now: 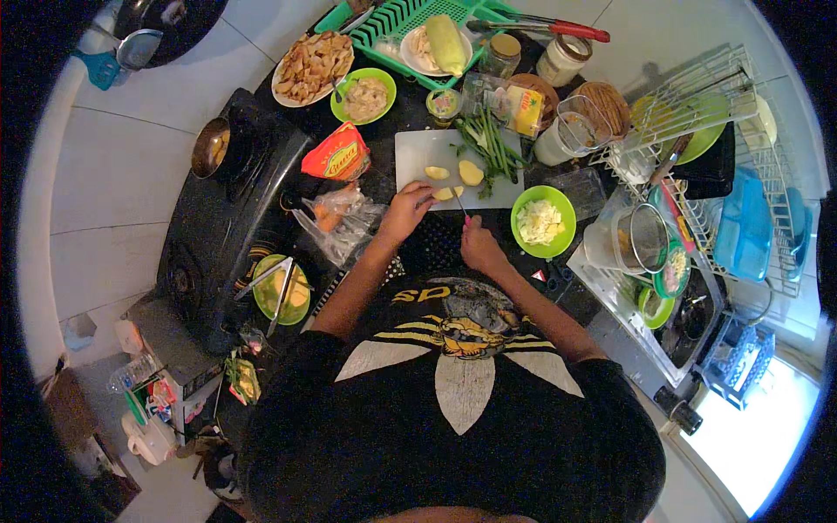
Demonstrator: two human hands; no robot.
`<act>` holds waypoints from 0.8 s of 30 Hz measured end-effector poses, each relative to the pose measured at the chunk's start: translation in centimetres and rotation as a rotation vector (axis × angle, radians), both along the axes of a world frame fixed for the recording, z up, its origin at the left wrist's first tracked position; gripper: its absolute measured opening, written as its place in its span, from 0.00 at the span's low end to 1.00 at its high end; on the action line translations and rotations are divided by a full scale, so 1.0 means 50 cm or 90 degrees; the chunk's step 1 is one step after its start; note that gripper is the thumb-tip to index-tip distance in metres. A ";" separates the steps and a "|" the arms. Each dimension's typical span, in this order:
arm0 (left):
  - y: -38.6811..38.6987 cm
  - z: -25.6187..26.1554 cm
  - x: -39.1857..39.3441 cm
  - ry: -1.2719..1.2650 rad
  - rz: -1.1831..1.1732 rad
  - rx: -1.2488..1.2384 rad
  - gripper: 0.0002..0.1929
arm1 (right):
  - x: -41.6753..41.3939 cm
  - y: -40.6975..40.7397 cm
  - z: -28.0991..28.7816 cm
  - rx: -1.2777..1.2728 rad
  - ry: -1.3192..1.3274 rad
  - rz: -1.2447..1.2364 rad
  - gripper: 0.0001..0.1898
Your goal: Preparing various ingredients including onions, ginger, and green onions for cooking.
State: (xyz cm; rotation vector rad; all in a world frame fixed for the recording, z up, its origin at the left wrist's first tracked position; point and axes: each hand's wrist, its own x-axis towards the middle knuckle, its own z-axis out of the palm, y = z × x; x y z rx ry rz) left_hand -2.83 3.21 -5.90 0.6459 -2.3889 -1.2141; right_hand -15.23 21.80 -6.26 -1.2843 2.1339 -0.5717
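My right hand [481, 242] is closed round the pink handle of a small knife [461, 202], its blade at a pale yellow potato piece [447, 193] near the front edge of the white cutting board [410, 157]. The fingertips of my left hand [412, 206] rest at the left end of that piece. Behind it lie two more pale yellow pieces, a smaller one [437, 172] and a rounder one [471, 172]. Green onions [492, 145] cover the board's back right part. To the right of the board, a green bowl [543, 221] holds chopped pale pieces.
A red sauce pouch [337, 153] and a clear plastic bag [340, 222] with orange contents lie left of the board. Further left are a stove [216, 216] with a small pan [211, 149] and a green bowl with tongs [282, 289]. Jars, a dish rack [706, 118] and a sink stand right.
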 end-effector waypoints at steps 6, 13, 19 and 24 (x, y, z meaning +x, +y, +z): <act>0.001 -0.007 0.001 -0.005 -0.002 0.001 0.13 | 0.012 -0.017 0.007 0.006 -0.049 -0.038 0.14; 0.008 -0.037 0.001 0.030 0.014 -0.076 0.13 | 0.018 -0.019 -0.008 -0.022 -0.051 -0.029 0.14; 0.006 -0.054 0.002 0.028 0.019 -0.074 0.13 | 0.026 -0.024 -0.006 0.032 -0.021 -0.048 0.13; 0.007 -0.044 0.001 0.029 0.018 -0.079 0.13 | 0.023 -0.020 -0.042 0.040 -0.021 -0.040 0.13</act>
